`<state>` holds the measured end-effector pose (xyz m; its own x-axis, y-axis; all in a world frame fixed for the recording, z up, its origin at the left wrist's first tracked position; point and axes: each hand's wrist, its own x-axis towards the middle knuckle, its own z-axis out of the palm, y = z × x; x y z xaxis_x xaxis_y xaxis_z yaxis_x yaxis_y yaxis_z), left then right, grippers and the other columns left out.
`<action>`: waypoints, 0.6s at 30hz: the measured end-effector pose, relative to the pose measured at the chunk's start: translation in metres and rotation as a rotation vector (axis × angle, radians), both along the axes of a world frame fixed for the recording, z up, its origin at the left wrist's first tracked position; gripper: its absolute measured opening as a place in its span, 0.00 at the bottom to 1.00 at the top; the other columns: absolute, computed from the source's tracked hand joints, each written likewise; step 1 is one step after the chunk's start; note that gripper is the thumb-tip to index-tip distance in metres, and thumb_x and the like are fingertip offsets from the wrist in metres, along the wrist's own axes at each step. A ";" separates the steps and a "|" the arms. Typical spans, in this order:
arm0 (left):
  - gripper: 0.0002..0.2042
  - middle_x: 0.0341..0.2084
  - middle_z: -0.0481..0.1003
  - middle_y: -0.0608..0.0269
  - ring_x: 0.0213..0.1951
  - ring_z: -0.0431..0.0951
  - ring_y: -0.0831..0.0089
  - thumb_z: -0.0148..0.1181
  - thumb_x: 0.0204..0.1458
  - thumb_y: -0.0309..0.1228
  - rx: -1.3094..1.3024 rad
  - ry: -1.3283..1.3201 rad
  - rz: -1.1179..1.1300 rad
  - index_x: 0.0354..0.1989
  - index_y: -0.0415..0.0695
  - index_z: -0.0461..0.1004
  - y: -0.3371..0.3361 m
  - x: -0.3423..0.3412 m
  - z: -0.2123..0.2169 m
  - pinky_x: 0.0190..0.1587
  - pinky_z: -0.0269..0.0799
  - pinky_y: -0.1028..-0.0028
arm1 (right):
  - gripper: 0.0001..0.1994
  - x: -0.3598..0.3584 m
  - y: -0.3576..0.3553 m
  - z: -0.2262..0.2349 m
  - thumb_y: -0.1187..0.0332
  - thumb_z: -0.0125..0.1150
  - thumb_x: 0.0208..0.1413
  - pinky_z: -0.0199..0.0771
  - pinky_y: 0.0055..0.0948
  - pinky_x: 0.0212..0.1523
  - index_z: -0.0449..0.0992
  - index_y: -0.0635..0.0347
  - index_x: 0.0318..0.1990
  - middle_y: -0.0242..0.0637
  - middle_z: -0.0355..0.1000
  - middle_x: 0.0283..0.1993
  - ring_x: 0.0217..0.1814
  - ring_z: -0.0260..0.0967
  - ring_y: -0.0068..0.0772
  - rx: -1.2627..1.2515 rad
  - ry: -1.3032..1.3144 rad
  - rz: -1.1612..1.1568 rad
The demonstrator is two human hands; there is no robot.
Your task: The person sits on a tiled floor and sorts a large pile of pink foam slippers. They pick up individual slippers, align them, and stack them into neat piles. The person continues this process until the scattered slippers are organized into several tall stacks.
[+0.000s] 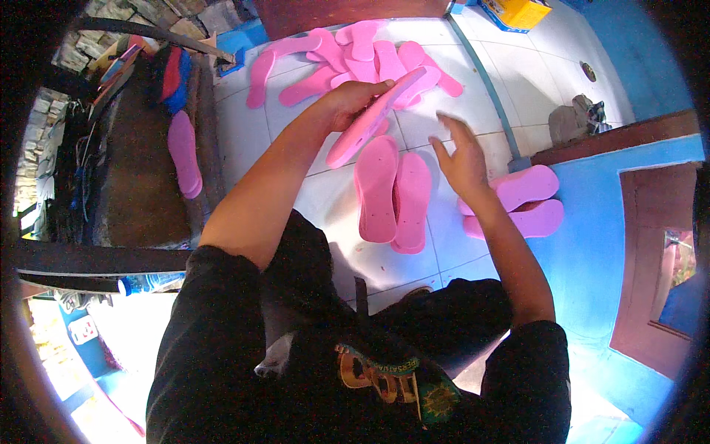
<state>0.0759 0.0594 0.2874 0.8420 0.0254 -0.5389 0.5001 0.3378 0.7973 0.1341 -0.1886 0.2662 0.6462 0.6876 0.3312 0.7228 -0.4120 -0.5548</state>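
- Pink sole (375,120) slanted toward the frame's upper right, its edge pinched in the left hand (352,104), fingers closed.
- Right hand (463,157) hung apart, right of it, empty, fingers loosely spread.

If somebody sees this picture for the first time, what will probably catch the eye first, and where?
Probably the heap of pink soles, spread over the white tiled floor at the top middle. Next comes the pink sole-shaped piece that the left hand holds up in front of them, with the right hand open to its right. The yellow and blue box at the top edge, to the right, stands out too.
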 end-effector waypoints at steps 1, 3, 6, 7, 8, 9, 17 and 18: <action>0.17 0.23 0.73 0.71 0.20 0.68 0.80 0.53 0.59 0.48 -0.008 0.000 -0.028 0.38 0.47 0.77 0.002 -0.003 0.001 0.20 0.66 0.77 | 0.24 -0.006 0.013 0.026 0.69 0.64 0.50 0.64 0.44 0.59 0.69 0.58 0.57 0.48 0.68 0.54 0.57 0.65 0.52 0.120 -0.114 0.036; 0.16 0.25 0.74 0.71 0.22 0.70 0.79 0.54 0.59 0.46 -0.041 -0.021 -0.072 0.40 0.46 0.76 -0.004 -0.002 0.002 0.21 0.67 0.78 | 0.27 -0.014 0.024 0.051 0.70 0.65 0.48 0.64 0.43 0.60 0.68 0.57 0.58 0.46 0.67 0.55 0.58 0.64 0.49 0.166 -0.196 0.117; 0.14 0.29 0.76 0.69 0.25 0.73 0.79 0.56 0.59 0.42 -0.084 -0.081 -0.119 0.44 0.45 0.75 -0.015 -0.008 -0.006 0.24 0.70 0.79 | 0.26 -0.026 0.033 0.066 0.70 0.66 0.46 0.64 0.42 0.58 0.70 0.55 0.57 0.43 0.68 0.55 0.57 0.66 0.46 0.133 -0.353 0.244; 0.14 0.30 0.76 0.68 0.27 0.74 0.78 0.56 0.59 0.41 -0.094 -0.111 -0.153 0.45 0.45 0.75 -0.019 -0.010 -0.012 0.25 0.71 0.78 | 0.26 -0.030 0.034 0.068 0.70 0.66 0.46 0.65 0.42 0.57 0.71 0.55 0.56 0.42 0.69 0.55 0.57 0.66 0.45 0.106 -0.411 0.289; 0.14 0.31 0.77 0.67 0.28 0.75 0.78 0.57 0.58 0.40 -0.102 -0.143 -0.187 0.46 0.45 0.74 -0.022 -0.013 -0.013 0.26 0.72 0.78 | 0.24 -0.029 0.033 0.063 0.70 0.66 0.46 0.65 0.42 0.56 0.72 0.55 0.54 0.41 0.70 0.53 0.55 0.67 0.44 0.113 -0.342 0.336; 0.15 0.37 0.77 0.64 0.34 0.77 0.75 0.57 0.58 0.40 -0.041 -0.137 -0.332 0.48 0.44 0.73 -0.021 -0.016 -0.002 0.32 0.75 0.75 | 0.22 -0.026 0.029 0.054 0.70 0.66 0.46 0.65 0.42 0.55 0.74 0.55 0.52 0.41 0.72 0.51 0.54 0.68 0.43 0.115 -0.273 0.380; 0.37 0.52 0.71 0.58 0.52 0.71 0.64 0.26 0.59 0.63 -0.272 -0.223 -0.007 0.59 0.44 0.65 0.001 -0.008 0.015 0.55 0.67 0.62 | 0.17 -0.029 0.028 0.058 0.67 0.67 0.50 0.75 0.30 0.33 0.76 0.62 0.47 0.42 0.76 0.41 0.35 0.74 0.36 0.327 0.163 0.024; 0.36 0.53 0.71 0.58 0.53 0.70 0.64 0.27 0.59 0.64 -0.331 -0.275 0.054 0.59 0.46 0.65 -0.008 -0.004 0.023 0.57 0.65 0.62 | 0.17 -0.028 0.027 0.057 0.66 0.68 0.50 0.74 0.29 0.31 0.76 0.62 0.47 0.43 0.76 0.41 0.33 0.74 0.34 0.358 0.168 -0.003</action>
